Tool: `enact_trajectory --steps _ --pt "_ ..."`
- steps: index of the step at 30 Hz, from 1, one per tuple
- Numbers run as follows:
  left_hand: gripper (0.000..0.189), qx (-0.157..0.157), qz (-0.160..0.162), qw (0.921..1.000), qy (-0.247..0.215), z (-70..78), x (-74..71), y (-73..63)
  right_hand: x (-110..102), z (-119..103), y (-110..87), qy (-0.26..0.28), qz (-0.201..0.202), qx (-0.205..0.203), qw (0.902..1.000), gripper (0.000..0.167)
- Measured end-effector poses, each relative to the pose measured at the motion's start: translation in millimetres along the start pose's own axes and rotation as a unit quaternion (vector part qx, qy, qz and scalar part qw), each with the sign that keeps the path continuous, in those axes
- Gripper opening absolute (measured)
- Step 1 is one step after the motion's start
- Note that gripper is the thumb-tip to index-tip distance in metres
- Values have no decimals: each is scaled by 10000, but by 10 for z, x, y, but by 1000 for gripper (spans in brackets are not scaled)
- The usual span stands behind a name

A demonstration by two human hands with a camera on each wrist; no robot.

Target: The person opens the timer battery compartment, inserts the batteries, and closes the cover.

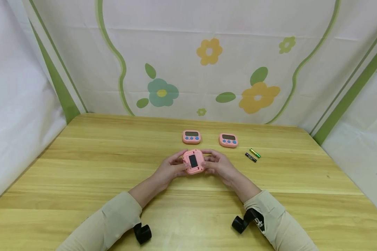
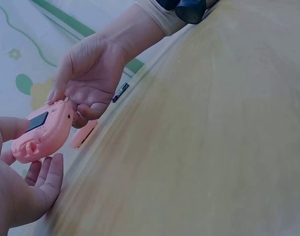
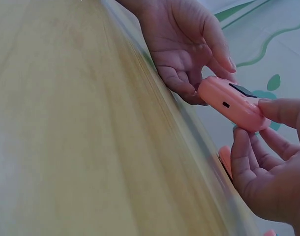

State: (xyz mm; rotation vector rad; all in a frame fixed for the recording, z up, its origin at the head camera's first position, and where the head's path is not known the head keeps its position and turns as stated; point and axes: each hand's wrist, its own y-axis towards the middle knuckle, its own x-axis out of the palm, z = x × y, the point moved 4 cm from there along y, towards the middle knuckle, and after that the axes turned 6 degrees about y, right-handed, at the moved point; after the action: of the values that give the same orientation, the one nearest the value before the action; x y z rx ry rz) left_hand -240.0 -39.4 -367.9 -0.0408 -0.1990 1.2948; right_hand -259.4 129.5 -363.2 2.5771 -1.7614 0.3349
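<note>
A pink digital timer (image 1: 193, 161) is held above the table with its back turned up, showing a dark rectangle in the middle. My left hand (image 1: 170, 168) grips its left side, thumb on the back face and fingers beneath. On the opposite side my right hand (image 1: 219, 165) pinches the edge between thumb and fingers. The left wrist view shows the timer (image 2: 50, 129) tilted between both hands. In the right wrist view a small dark slot marks the side of the timer (image 3: 233, 104). The timer's front is hidden.
Two more pink timers, one straight behind (image 1: 191, 137) and one to the right (image 1: 228, 140), lie face up with screens and blue buttons. Right of them lie a green battery (image 1: 255, 153) and a black battery (image 1: 250, 157). A flowered cloth (image 1: 182, 52) hangs behind the wooden table (image 1: 113, 157).
</note>
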Motion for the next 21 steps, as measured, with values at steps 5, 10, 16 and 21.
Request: enact_trajectory --steps 5,10,16,21 --pt "53 29 32 9999 93 1 -9 0 -9 -25 0 -57 143 -311 9994 46" --pt "51 46 5 10000 -3 -14 -10 4 -15 -49 -6 -272 193 -573 9978 45" --pt "50 -70 -31 9988 -473 -45 -15 15 22 -73 -15 -1026 25 -842 9911 41" --pt "45 37 -102 9968 -792 -28 -12 12 47 -79 -19 -1207 -175 -801 9893 45"
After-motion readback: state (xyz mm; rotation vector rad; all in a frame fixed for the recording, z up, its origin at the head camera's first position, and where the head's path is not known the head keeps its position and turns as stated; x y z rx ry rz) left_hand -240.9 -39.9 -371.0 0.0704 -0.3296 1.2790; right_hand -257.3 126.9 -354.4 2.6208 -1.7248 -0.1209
